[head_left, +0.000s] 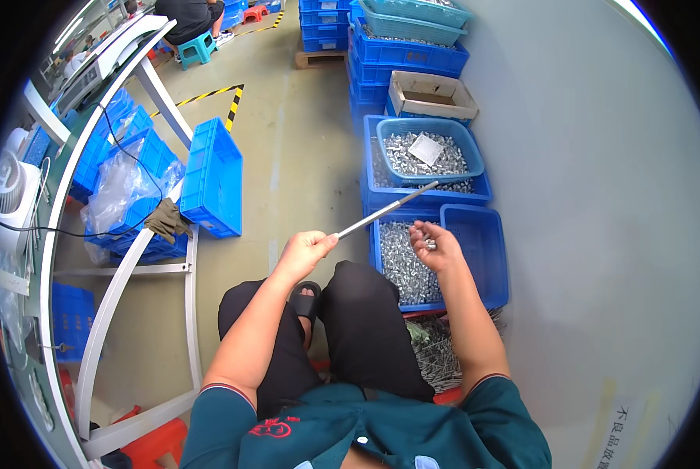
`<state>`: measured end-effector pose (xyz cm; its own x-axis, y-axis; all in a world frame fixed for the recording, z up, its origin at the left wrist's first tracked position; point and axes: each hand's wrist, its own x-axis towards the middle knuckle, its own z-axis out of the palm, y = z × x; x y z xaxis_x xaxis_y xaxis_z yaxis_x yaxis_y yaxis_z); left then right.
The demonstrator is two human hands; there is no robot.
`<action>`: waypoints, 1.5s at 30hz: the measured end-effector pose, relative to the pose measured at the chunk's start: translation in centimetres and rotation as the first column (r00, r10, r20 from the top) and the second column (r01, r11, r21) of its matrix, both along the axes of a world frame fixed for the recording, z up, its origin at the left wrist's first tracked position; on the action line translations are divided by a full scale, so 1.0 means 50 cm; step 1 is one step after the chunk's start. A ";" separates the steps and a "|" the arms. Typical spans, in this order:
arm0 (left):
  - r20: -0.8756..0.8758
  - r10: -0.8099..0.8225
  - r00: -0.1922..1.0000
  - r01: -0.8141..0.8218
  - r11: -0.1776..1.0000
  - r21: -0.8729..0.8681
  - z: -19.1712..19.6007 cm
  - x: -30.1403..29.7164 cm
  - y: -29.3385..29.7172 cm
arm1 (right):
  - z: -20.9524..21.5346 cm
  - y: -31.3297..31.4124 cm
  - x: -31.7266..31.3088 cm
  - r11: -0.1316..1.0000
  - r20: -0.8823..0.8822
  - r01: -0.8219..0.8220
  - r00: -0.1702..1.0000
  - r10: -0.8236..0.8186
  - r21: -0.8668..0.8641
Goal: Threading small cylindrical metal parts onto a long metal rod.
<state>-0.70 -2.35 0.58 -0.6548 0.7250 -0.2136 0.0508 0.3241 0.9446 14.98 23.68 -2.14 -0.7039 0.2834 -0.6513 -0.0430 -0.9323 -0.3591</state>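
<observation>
My left hand (pixel 306 255) is closed round the near end of a thin metal rod (pixel 369 219). The rod slants up to the right, and its far stretch looks slightly thicker and duller. Curled over the blue bin, my right hand (pixel 437 248) holds a few small silvery metal pieces (pixel 430 244) in its fingers, apart from the rod. Below that hand, many similar small metal parts (pixel 403 262) fill the left part of the bin. An open blue box (pixel 479 258) stands at its right side. Exact shapes of the held pieces are too small to tell.
Beyond the bin, a light-blue basket (pixel 473 160) of metal parts carries a white card (pixel 426 149). A cardboard box (pixel 432 108) and stacked blue crates stand farther back. Metal rods (pixel 437 359) lie below the bin. At left are a bench frame (pixel 116 305) and a tilted blue crate (pixel 219 180).
</observation>
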 end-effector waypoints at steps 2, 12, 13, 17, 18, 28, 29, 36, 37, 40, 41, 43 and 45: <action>-0.018 -0.006 1.000 0.006 1.000 0.029 -0.010 -0.002 0.007 | -0.045 0.021 0.012 0.996 -0.013 -0.059 0.998 0.058 -0.073; -0.088 -0.039 0.995 0.033 0.998 -0.060 0.008 0.001 -0.007 | 0.044 0.018 0.017 0.996 -0.231 0.017 0.973 0.002 0.084; -0.091 -0.038 0.995 0.033 0.998 -0.056 0.008 0.002 -0.008 | 0.051 0.022 0.017 0.996 -0.246 0.023 0.969 -0.002 0.083; -0.130 -0.080 0.988 0.066 0.992 -0.110 0.014 0.008 -0.008 | 0.081 0.032 0.015 0.996 -0.293 0.028 0.956 -0.001 0.087; -0.138 -0.083 0.987 0.064 0.989 -0.131 0.017 0.009 -0.008 | 0.087 0.032 0.013 0.993 -0.298 0.032 0.955 0.004 0.117; -0.232 -0.040 0.972 -0.002 0.984 -0.178 0.045 0.021 -0.003 | 0.148 0.004 -0.014 0.670 0.052 -0.190 0.974 0.220 0.718; -0.203 -0.043 0.978 0.008 0.985 -0.170 0.036 0.017 -0.005 | 0.152 -0.002 -0.012 0.670 0.052 -0.190 0.974 0.221 0.718; -0.087 -0.015 0.996 0.010 0.999 -0.050 0.010 0.000 -0.007 | 0.148 -0.004 0.004 0.969 -0.215 -0.077 0.968 0.129 0.233; -0.085 -0.019 0.996 0.015 0.999 -0.049 0.009 0.000 -0.008 | 0.143 0.003 0.005 0.970 -0.214 -0.073 0.969 0.125 0.234; -0.100 -0.022 0.995 0.018 0.999 -0.038 0.012 -0.002 -0.013 | 0.132 0.020 0.008 0.955 -0.234 -0.058 0.964 0.129 0.290; -0.111 -0.030 0.993 0.025 0.999 -0.047 0.016 -0.001 -0.016 | 0.129 0.023 0.009 0.955 -0.235 -0.058 0.963 0.130 0.291; -0.123 -0.042 0.992 0.037 0.998 -0.045 0.023 0.002 -0.011 | 0.119 0.040 0.018 0.970 -0.363 -0.030 0.924 0.118 0.240; -0.131 -0.049 0.990 0.041 0.997 -0.063 0.026 0.005 -0.012 | 0.111 0.049 0.021 0.974 -0.437 -0.052 0.888 0.145 0.219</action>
<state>-0.45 -2.94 1.90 -0.6475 0.7427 -0.1709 0.1901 0.3746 0.9075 16.03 26.11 3.41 -0.9374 0.2859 -0.1988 -0.1542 -0.8528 -0.4990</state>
